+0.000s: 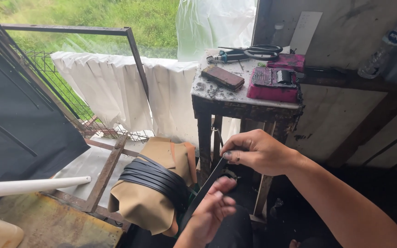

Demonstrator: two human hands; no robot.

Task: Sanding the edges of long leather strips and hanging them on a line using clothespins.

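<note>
My right hand [259, 151] pinches the upper end of a long black strap [204, 190] in front of the small table. My left hand [212, 207] sits just below it, fingers curled around the same strap lower down. The strap runs down and left between the hands. To the left, several more black straps [155, 177] lie wrapped over a roll of tan leather-like sheet [148, 202].
A worn small table [242, 98] holds a brown block [223, 76], a pink box [274, 84], scissors [253, 49] and pliers. A white pipe [33, 186] and rusty frame [104, 172] lie left. White cloth [116, 89] hangs behind; a plastic bottle [387, 48] rests on the right ledge.
</note>
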